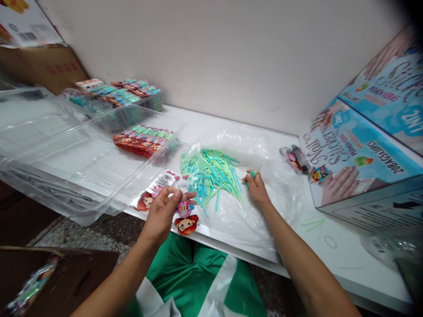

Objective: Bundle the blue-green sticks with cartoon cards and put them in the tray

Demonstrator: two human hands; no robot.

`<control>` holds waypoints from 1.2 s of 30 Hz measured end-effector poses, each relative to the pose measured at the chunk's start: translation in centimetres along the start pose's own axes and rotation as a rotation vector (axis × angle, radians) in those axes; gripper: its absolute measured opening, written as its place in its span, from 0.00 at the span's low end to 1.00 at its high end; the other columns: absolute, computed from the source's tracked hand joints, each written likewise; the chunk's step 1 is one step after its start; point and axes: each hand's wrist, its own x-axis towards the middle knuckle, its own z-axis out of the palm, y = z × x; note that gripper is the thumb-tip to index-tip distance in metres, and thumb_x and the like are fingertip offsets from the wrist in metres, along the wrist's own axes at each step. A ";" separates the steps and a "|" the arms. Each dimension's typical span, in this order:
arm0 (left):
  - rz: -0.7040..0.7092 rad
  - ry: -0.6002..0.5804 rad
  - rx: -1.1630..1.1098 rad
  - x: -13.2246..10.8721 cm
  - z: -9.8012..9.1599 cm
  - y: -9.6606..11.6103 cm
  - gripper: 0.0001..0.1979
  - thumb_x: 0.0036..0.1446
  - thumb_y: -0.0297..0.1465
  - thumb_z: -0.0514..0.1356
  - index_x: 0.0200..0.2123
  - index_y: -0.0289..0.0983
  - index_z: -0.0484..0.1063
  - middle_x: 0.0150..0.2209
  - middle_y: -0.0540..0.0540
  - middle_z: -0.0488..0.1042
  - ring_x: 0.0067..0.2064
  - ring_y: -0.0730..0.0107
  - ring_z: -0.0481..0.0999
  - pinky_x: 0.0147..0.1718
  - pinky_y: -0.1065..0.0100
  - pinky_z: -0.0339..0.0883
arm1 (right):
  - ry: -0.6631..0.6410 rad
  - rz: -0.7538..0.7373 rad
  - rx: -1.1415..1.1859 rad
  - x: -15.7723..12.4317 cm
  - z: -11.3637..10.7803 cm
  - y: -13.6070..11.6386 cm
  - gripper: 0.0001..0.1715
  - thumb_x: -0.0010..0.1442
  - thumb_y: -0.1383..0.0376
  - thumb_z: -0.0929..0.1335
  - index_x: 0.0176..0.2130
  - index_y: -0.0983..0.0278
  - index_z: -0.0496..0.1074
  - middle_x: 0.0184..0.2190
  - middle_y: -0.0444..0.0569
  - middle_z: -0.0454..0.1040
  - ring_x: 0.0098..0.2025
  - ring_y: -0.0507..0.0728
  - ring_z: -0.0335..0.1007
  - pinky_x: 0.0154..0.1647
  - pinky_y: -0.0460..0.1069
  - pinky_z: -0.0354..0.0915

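My left hand [164, 211] pinches a small printed candy packet [185, 223] with a red-haired cartoon figure, held over the table's front edge. Just behind that hand, another printed packet [144, 201] lies on the table. My right hand [257, 188] is closed around a few thin green and blue sticks, whose ends poke out past the fingers. Between the hands, a loose pile of green and blue sticks [218, 169] spills over a clear plastic bag [264, 145] spread on the white table.
A large clear plastic tray [82, 171] stands at the left, with a row of filled packets [145, 140] beside it. Behind is a tub of more packets [152, 100]. Blue printed boxes [366, 154] stand at the right, near a rubber band [330, 241] and loose green sticks [313, 225].
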 end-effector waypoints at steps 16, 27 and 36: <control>-0.017 -0.049 -0.019 0.1 0.5 -1.1 0.15 0.48 0.35 0.65 0.36 0.36 0.65 0.35 0.42 0.80 0.33 0.63 0.80 0.33 0.65 0.72 | -0.048 -0.018 -0.069 -0.9 -0.5 -3.2 0.19 0.62 0.49 0.55 0.35 0.61 0.59 0.29 0.45 0.68 0.34 0.54 0.65 0.43 0.50 0.60; -0.052 -0.243 0.110 0.1 2.0 -2.3 0.13 0.50 0.37 0.63 0.34 0.33 0.73 0.35 0.41 0.79 0.37 0.64 0.78 0.41 0.63 0.69 | -0.678 -0.163 -0.038 -6.0 1.3 -14.8 0.16 0.64 0.53 0.57 0.35 0.61 0.63 0.24 0.41 0.60 0.26 0.51 0.58 0.29 0.47 0.57; -0.132 -0.247 0.233 -0.3 1.9 -2.3 0.17 0.48 0.38 0.65 0.38 0.34 0.77 0.36 0.41 0.79 0.38 0.61 0.78 0.36 0.65 0.70 | -0.660 -0.301 -0.205 -6.6 1.7 -15.7 0.15 0.66 0.56 0.55 0.30 0.60 0.57 0.26 0.42 0.61 0.29 0.53 0.61 0.31 0.47 0.57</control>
